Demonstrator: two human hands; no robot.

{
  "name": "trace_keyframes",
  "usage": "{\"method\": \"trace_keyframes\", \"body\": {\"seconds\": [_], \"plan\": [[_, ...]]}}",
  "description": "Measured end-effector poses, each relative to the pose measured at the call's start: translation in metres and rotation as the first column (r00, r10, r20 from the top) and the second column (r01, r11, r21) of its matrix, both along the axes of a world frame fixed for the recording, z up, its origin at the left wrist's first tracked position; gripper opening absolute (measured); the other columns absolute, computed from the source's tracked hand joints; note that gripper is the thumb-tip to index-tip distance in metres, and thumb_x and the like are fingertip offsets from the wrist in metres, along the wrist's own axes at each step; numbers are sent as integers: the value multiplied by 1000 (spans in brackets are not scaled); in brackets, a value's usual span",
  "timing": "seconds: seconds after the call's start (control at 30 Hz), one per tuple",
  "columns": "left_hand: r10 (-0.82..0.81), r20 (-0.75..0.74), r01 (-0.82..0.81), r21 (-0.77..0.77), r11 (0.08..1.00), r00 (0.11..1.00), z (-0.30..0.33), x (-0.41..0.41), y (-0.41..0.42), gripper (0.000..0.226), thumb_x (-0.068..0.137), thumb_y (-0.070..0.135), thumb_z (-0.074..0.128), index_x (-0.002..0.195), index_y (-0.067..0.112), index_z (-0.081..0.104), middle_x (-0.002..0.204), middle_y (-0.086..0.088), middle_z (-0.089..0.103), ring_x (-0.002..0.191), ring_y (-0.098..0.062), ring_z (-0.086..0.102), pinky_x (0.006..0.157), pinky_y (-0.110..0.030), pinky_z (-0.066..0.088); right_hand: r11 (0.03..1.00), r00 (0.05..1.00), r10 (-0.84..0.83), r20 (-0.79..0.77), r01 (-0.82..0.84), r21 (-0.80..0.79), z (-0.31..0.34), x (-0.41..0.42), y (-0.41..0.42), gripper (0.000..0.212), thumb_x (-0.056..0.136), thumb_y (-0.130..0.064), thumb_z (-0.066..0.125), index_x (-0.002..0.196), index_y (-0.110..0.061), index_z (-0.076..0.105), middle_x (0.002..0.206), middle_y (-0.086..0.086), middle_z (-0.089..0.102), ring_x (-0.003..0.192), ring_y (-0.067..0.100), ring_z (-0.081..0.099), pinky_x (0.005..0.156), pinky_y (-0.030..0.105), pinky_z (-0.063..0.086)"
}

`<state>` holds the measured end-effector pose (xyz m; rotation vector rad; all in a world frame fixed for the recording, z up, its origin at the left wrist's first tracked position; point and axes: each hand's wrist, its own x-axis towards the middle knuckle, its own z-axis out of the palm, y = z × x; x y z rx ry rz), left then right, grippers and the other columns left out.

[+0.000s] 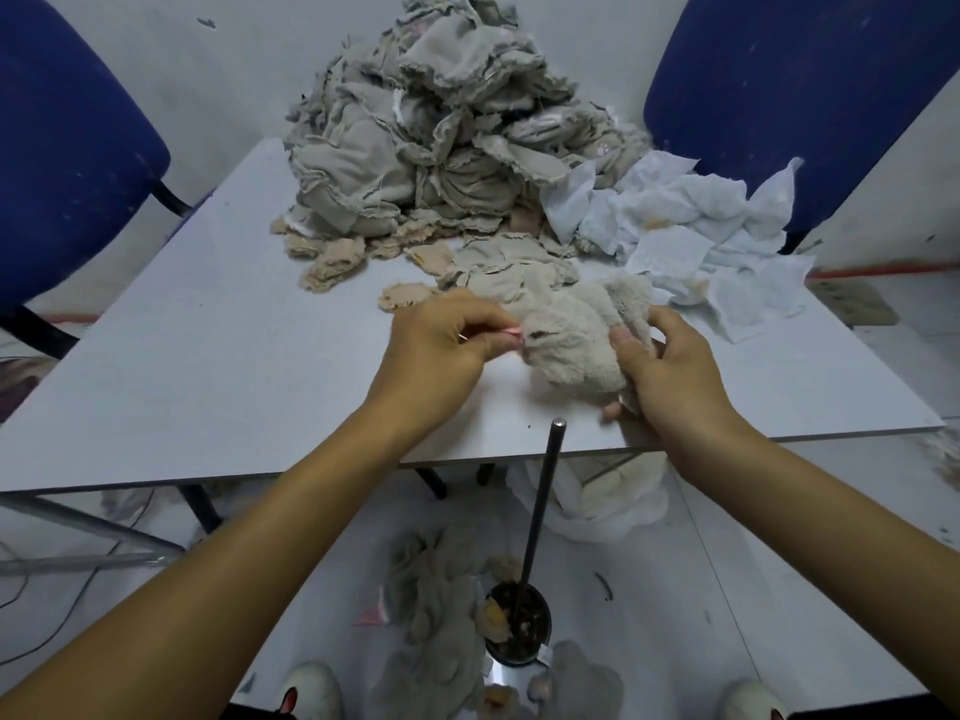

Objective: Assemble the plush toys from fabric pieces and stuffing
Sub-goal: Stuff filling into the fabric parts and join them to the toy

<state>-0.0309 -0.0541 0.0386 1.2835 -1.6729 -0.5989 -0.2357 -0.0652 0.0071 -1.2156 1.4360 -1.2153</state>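
fuzzy cream plush toy (574, 337) is gripped by the right hand (670, 368); left hand (441, 337) pinches its pink edge. below, a dark cup (518, 623) holds a metal rod (540, 504).

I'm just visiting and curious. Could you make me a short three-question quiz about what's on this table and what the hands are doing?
1. True or false: both hands touch the fluffy plush piece.
2. What lies right of the grey fabric pile? A) white crumpled sheets B) scissors C) a box
3. What stands upright below the table edge?

Key: 1 true, left hand pinching, right hand gripping. 2 A. 3 A dark metal rod.
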Motion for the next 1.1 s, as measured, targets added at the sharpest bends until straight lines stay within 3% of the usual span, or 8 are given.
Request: {"method": "trace_keyframes", "body": {"seconds": [0.2,0.33,0.5,0.6,0.8,0.87,0.97,1.1], "plan": [[334,-112,-314,161,936,936,0,26,-11,14,89,18,71,77,23,76,91,0,73,83,-15,61,78,-33,49,995,993,-95,-70,95,6,-4,-5,-9,44,103,-26,54,144,-26,39,91,7,55,36,8,51,47,35,54],[289,-526,-11,469,883,800,0,13,-11,17,97,4,52,85,9,63,107,-13,67,88,-24,68,77,-43,58,998,998,-56,20,55,19,-1,-5,-8,31,98,-23,61,124,-30,47,102,3,62,67,12,70,63,38,61],[274,-699,181,502,846,661,6,14,-13,14,95,3,44,101,8,55,88,-9,70,72,-26,74,65,-43,62,946,773,-96,-627,-125,-299,12,-5,5,71,76,-6,70,134,-37,42,121,0,44,110,18,48,81,22,40],[261,-680,212,530,821,685,8,15,-12,29,89,0,39,82,11,65,73,-6,71,62,-24,72,53,-34,59,791,630,-17,-777,-466,-396,20,2,10,47,90,-11,68,135,-23,58,129,5,50,117,24,45,95,22,34],[318,-371,-87,523,848,873,-4,12,-14,16,99,11,51,109,19,60,92,-4,65,59,-14,64,50,-29,52,764,597,208,-775,-594,-252,20,13,9,22,97,-15,62,117,-14,70,111,3,63,98,16,57,84,23,41],[297,-19,-286,224,932,955,-8,18,-11,35,90,1,56,114,26,55,110,-3,61,89,-18,64,71,-36,55,782,580,193,-791,-578,-233,21,12,5,15,96,-12,64,109,-17,70,106,1,64,97,17,53,80,18,35],[97,432,12,-244,970,897,-7,20,-9,36,86,1,61,116,20,64,116,-2,61,106,-14,53,88,-30,43,777,537,272,-798,-612,-146,21,12,5,26,89,1,63,105,-20,65,96,-10,60,95,15,56,81,28,46],[-108,510,110,26,994,853,-10,14,-11,13,94,20,64,105,23,71,102,4,67,94,-15,60,85,-41,51,783,535,255,-805,-603,-153,20,14,6,29,86,3,55,102,-19,63,90,-10,60,90,18,56,77,36,44]]}}
